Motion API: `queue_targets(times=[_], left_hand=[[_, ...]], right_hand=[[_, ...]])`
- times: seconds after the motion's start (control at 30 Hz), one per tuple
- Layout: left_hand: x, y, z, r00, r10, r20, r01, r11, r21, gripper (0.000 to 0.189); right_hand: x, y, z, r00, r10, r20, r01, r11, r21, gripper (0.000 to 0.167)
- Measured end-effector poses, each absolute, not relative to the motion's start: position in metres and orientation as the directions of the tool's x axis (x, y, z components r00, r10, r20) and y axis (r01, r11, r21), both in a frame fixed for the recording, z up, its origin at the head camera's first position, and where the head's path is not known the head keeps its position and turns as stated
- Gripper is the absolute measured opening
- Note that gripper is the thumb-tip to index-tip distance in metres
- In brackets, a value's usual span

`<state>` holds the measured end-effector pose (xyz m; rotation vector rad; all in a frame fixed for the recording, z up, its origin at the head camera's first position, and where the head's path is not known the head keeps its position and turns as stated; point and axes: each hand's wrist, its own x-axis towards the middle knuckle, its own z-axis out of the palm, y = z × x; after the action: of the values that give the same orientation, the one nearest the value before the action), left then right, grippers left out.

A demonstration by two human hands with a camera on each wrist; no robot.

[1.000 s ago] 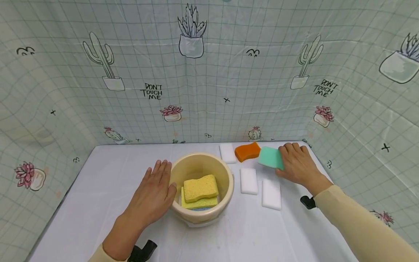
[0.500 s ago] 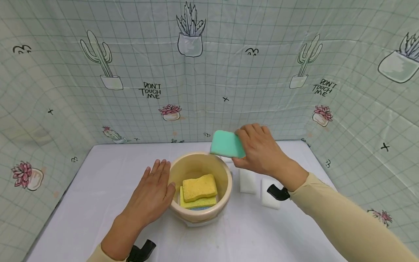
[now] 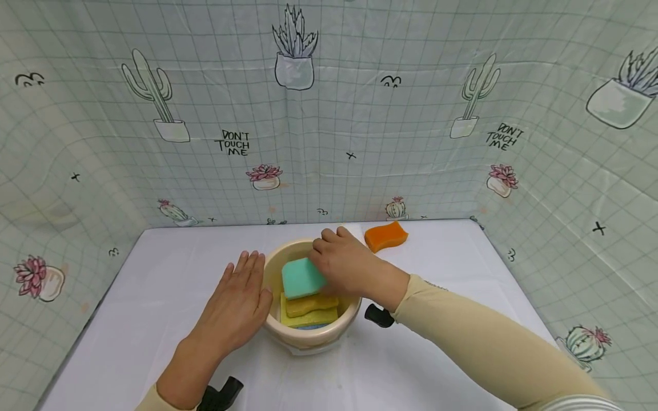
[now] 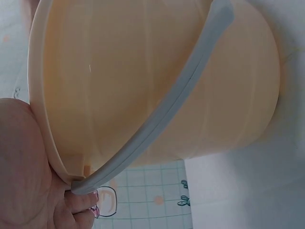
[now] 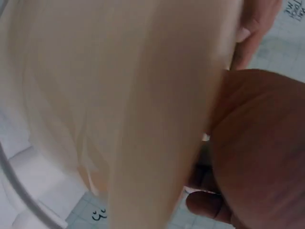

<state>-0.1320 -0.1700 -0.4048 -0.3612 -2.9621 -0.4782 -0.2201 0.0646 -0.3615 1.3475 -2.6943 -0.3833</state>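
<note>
A cream bucket [image 3: 275, 332] stands mid-table, with yellow sponges [image 3: 312, 317] inside and a bit of blue beneath them. My right hand [image 3: 344, 264] reaches over the far right of its rim, gripping a mint-green sponge [image 3: 302, 278] above the yellow ones. In the right wrist view the bucket wall hides that sponge. My left hand [image 3: 233, 311] rests against the left side of the rim, its fingers straight. The left wrist view shows the palm at the rim and the bucket's grey handle [image 4: 157, 114] hanging down the side.
An orange sponge [image 3: 386, 236] lies at the back of the white table [image 3: 437, 354], right of the bucket. White blocks [image 5: 45, 179] lie beside the bucket, mostly hidden by my right arm in the head view. A patterned curtain [image 3: 319, 125] encloses the back and sides.
My right hand has carried the mint-green sponge from the back right, up and leftward, then down into the bucket. My left hand has stayed at the rim.
</note>
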Motion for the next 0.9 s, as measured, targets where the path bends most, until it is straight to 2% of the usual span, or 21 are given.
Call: queue_targets(times=[0.2, 0.4, 0.8, 0.9], left_hand=[[-0.132, -0.169, -0.406, -0.962, 0.216, 0.169, 0.258, 0.921, 0.292, 0.061], [-0.133, -0.169, -0.406, -0.959, 0.22, 0.181, 0.266, 0.919, 0.291, 0.061], [-0.132, -0.17, -0.405, -0.956, 0.222, 0.191, 0.272, 0.916, 0.295, 0.06], [-0.132, -0.169, -0.406, -0.957, 0.222, 0.186, 0.271, 0.915, 0.301, 0.06]], right_hand=[[-0.216, 0.053, -0.374, -0.611, -0.783, -0.117, -0.764, 0.544, 0.348, 0.049], [-0.216, 0.051, -0.383, -0.621, -0.768, -0.157, -0.764, 0.55, 0.338, 0.05], [-0.218, 0.053, -0.385, -0.617, -0.778, -0.119, -0.768, 0.562, 0.308, 0.057], [-0.22, 0.06, -0.383, -0.595, -0.803, -0.035, -0.777, 0.564, 0.278, 0.054]])
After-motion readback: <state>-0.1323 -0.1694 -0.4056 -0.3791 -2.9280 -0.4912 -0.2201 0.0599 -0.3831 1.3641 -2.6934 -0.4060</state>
